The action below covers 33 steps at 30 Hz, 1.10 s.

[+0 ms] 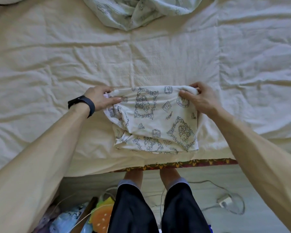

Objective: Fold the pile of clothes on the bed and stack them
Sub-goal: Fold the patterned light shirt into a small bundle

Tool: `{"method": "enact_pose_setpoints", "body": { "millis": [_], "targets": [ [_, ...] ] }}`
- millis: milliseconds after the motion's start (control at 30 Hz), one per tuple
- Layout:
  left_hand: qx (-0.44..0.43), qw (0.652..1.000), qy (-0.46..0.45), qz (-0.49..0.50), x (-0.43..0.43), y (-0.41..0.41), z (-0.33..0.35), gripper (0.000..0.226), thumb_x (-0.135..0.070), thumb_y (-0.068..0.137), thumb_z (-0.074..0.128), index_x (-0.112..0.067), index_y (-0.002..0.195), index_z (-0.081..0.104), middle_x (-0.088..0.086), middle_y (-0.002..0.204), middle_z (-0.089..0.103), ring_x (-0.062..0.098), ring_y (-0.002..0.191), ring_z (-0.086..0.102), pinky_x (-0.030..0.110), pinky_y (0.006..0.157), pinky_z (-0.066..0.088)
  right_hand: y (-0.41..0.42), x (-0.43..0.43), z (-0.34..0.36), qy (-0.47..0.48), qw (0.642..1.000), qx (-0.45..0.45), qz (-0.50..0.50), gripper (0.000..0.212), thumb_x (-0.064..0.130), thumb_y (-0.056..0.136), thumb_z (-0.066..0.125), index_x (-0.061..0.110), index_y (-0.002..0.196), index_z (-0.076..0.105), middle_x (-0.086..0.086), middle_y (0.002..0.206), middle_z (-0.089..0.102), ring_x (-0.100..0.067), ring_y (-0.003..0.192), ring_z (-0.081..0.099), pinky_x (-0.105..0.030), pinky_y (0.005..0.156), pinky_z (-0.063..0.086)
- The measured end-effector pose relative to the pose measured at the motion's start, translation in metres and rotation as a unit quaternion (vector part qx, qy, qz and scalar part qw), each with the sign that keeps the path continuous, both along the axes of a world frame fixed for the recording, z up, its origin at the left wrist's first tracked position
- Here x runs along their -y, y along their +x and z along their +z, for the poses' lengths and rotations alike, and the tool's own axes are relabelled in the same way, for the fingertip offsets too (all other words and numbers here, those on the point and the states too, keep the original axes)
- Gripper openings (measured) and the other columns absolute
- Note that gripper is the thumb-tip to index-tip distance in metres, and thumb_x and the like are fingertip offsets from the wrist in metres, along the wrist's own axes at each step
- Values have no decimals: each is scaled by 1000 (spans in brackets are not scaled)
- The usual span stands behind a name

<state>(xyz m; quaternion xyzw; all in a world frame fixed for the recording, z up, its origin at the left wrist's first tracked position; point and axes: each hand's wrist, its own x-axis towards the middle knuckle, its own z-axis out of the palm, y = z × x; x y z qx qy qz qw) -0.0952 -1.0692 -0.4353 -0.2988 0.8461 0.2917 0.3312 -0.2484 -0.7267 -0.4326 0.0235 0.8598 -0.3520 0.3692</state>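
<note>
A white garment with dark line-drawn prints (155, 120) lies partly folded near the front edge of the bed (57, 64). My left hand (102, 97), with a dark band on its wrist, pinches the garment's far left corner. My right hand (198, 98) grips its far right corner. The far edge is lifted slightly off the cream bedcover. A crumpled pale printed garment (138, 10) sits at the far side of the bed, apart from both hands.
The bed's front edge shows a patterned trim (183, 163). Below it on the floor are my legs in dark shorts, white cables with a power adapter (223, 200) at the right, and colourful items (91, 214) at the left.
</note>
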Motion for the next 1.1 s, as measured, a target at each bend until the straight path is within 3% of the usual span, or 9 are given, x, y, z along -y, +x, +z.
{"method": "enact_pose_setpoints", "body": {
  "millis": [133, 267, 367, 500, 600, 733, 867, 967, 1100],
  "targets": [
    [-58, 993, -1, 101, -15, 22, 1, 65, -59, 80, 74, -23, 133, 60, 8, 134, 59, 29, 125, 53, 38, 102, 43, 13, -6, 0, -73, 988, 105, -92, 59, 48, 74, 87, 20, 121, 63, -7, 112, 73, -22, 93, 75, -45, 78, 63],
    [-223, 934, -174, 220, -58, 44, 14, 74, -49, 81, 77, -14, 140, 50, 15, 142, 44, 34, 132, 42, 42, 108, 34, 16, -18, 4, -88, 976, 175, -91, 61, 43, 76, 87, 20, 123, 56, -6, 112, 74, -20, 90, 76, -43, 65, 64],
    [-246, 942, -214, 82, -121, 50, 26, 77, -56, 78, 74, -12, 138, 53, 17, 147, 42, 39, 134, 41, 50, 107, 34, 16, -20, 2, -71, 977, 173, -100, 56, 41, 83, 83, 15, 125, 58, -6, 112, 74, -21, 94, 76, -47, 78, 64],
    [-169, 975, -94, -113, -250, 41, 30, 89, -75, 76, 60, -21, 144, 43, 8, 152, 37, 30, 136, 36, 51, 109, 32, 7, -10, -1, -23, 985, 144, -87, 41, 31, 82, 83, 14, 113, 62, -8, 106, 74, -21, 90, 74, -43, 82, 62],
    [-54, 996, -70, -23, -320, 35, 25, 116, -82, 74, 56, -16, 159, 12, 13, 164, 15, 33, 148, 18, 54, 116, 19, 0, -7, -6, 24, 994, 101, -41, 35, 33, 78, 84, 19, 102, 62, -2, 98, 71, -9, 74, 71, -29, 61, 59],
    [34, 993, -117, 8, -351, 16, 11, 128, -77, 77, 57, -4, 157, -12, 22, 165, -4, 39, 153, -1, 68, 115, 11, -8, -8, -9, 69, 995, 68, 38, 34, 39, 72, 81, 25, 93, 58, 0, 94, 68, -16, 84, 70, -37, 70, 61],
    [49, 984, -169, -4, -343, 3, 10, 69, -33, 102, 43, -5, 158, 15, 20, 161, 26, 36, 147, 30, 58, 106, 42, -15, -5, -3, 74, 992, 92, 49, 40, 36, 66, 81, 20, 94, 58, -7, 97, 70, -22, 75, 75, -43, 62, 65],
    [-1, 996, -93, -15, -329, 14, 20, 69, -23, 98, 47, -8, 158, 16, 17, 161, 26, 36, 146, 30, 51, 98, 50, -17, -3, 6, 81, 990, 98, 65, 37, 35, 71, 80, 19, 94, 56, -9, 102, 69, -23, 79, 75, -36, 57, 63],
    [-93, 992, -9, 80, -298, 33, 53, 61, -28, 89, 64, -22, 146, 42, 8, 133, 41, 32, 115, 48, 42, 76, 49, -18, 6, 28, 63, 990, 121, 45, 38, 35, 76, 79, 18, 98, 53, -13, 101, 71, -24, 76, 76, -34, 55, 61]
  ]
}}
